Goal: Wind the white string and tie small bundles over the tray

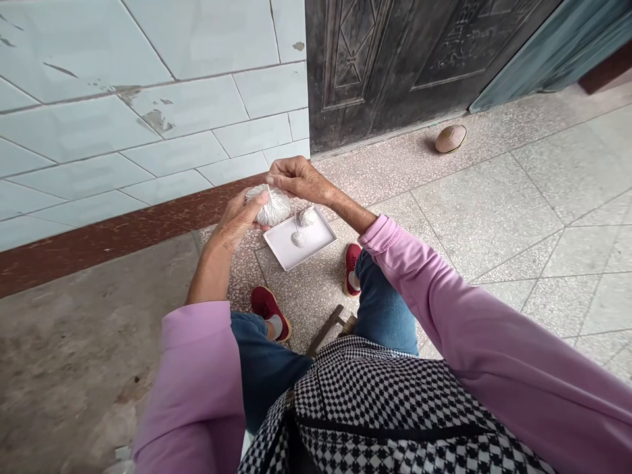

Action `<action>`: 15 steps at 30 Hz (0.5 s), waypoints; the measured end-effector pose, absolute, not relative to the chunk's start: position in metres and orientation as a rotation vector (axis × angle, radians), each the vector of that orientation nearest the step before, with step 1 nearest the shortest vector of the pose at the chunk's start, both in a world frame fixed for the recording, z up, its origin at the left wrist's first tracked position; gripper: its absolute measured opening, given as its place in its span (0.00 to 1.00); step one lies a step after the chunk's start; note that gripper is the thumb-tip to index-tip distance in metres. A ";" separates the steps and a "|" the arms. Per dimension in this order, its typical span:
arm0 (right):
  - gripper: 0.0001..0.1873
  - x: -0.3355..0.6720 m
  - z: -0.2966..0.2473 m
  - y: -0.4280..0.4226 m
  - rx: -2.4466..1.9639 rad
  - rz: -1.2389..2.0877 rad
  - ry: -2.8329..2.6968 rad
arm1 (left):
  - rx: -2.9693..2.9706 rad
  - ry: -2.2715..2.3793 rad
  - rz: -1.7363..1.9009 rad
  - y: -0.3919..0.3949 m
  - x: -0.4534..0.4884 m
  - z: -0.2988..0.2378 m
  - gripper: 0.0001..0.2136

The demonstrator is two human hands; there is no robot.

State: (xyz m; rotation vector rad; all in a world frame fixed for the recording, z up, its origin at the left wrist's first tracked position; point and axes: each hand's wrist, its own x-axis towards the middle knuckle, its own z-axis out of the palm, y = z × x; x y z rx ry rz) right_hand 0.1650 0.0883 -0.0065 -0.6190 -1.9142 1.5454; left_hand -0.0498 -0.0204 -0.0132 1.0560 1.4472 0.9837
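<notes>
My left hand (pixel 241 217) is curled around a ball of white yarn (pixel 276 208), with the thumb lying over its top. At the upper side of that ball, my right hand (pixel 299 179) is closed in a pinch. A short white strand (pixel 269 191) shows just below its fingertips; what lies deeper between the fingers is hidden. Below both hands a shallow white tray (pixel 316 249) bears a small white ball (pixel 297 239) and a slightly larger white bundle (pixel 308 216). A thin strand seems to run up from the tray.
A pale tiled wall (pixel 187 39) with a red-brown skirting (pixel 99 240) rises ahead. Right of it stands a dark carved door (pixel 375 59). A tan ball (pixel 450 139) rests on the speckled floor (pixel 488 197). My red shoes (pixel 266 306) flank the tray, near a wooden stool part (pixel 326 329).
</notes>
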 end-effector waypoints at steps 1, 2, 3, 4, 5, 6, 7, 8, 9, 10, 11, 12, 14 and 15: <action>0.30 0.166 -0.006 0.089 -0.641 1.534 -1.915 | 1.045 1.405 0.981 -0.022 -0.050 -0.014 0.34; 0.30 0.166 -0.006 0.090 -0.653 1.527 -1.920 | 1.040 1.375 0.978 -0.023 -0.051 -0.014 0.35; 0.30 0.166 -0.008 0.091 -0.653 1.521 -1.927 | 1.042 1.353 0.975 -0.024 -0.051 -0.014 0.35; 0.31 0.165 -0.010 0.091 -0.640 1.516 -1.933 | 1.047 1.341 0.975 -0.024 -0.052 -0.013 0.35; 0.30 0.164 -0.012 0.092 -0.616 1.511 -1.938 | 1.055 1.335 0.975 -0.025 -0.052 -0.013 0.35; 0.30 0.163 -0.016 0.093 -0.584 1.507 -1.942 | 1.064 1.327 0.973 -0.026 -0.053 -0.012 0.35; 0.30 0.162 -0.019 0.094 -0.549 1.506 -1.945 | 1.068 1.322 0.973 -0.027 -0.052 -0.010 0.35; 0.30 0.161 -0.023 0.096 -0.516 1.509 -1.945 | 1.067 1.316 0.969 -0.027 -0.052 -0.009 0.35; 0.29 0.161 -0.026 0.098 -0.490 1.518 -1.945 | 1.060 1.308 0.963 -0.028 -0.051 -0.007 0.35; 0.29 0.161 -0.028 0.100 -0.476 1.531 -1.942 | 1.052 1.296 0.958 -0.028 -0.049 -0.005 0.34; 0.29 0.161 -0.030 0.102 -0.475 1.547 -1.935 | 1.041 1.279 0.959 -0.029 -0.047 -0.003 0.34; 0.30 0.162 -0.031 0.105 -0.485 1.562 -1.925 | 1.028 1.258 0.969 -0.029 -0.045 -0.001 0.34; 0.32 0.163 -0.033 0.109 -0.524 1.585 -1.899 | 0.994 1.203 1.004 -0.029 -0.040 0.004 0.36; 0.33 0.164 -0.033 0.111 -0.546 1.592 -1.888 | 0.976 1.173 1.029 -0.030 -0.038 0.006 0.37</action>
